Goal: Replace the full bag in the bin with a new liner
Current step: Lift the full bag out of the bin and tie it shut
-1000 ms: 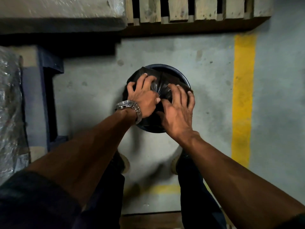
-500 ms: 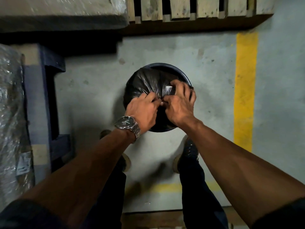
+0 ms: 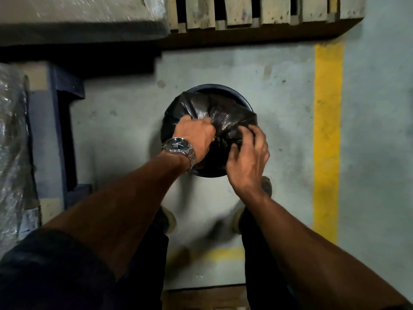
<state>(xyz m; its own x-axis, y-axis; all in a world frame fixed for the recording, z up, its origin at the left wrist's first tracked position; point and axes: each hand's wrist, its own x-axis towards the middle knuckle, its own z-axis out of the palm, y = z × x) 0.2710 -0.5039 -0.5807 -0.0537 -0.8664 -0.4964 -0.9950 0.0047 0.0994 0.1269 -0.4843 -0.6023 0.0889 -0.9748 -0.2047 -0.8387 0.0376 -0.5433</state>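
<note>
A round dark bin [image 3: 232, 91] stands on the concrete floor in front of my feet. A full black plastic bag [image 3: 201, 106] fills it, with its top gathered toward the middle. My left hand [image 3: 194, 135], with a steel watch on the wrist, grips the bunched neck of the bag in a fist. My right hand [image 3: 248, 157] is beside it on the near right, fingers curled round the gathered plastic. The bag's lower part and the bin's inside are hidden.
A wooden pallet [image 3: 257, 14] lies just beyond the bin. A wrapped load [image 3: 78, 16] sits at the far left, and a blue pallet with a shrink-wrapped stack [image 3: 13, 142] is on the left. A yellow floor line [image 3: 327, 130] runs down the right.
Both hands went from lying flat on the bag's top to bunching the plastic together. The left hand is now a fist round the gathered neck, and the bag's top is drawn tighter.
</note>
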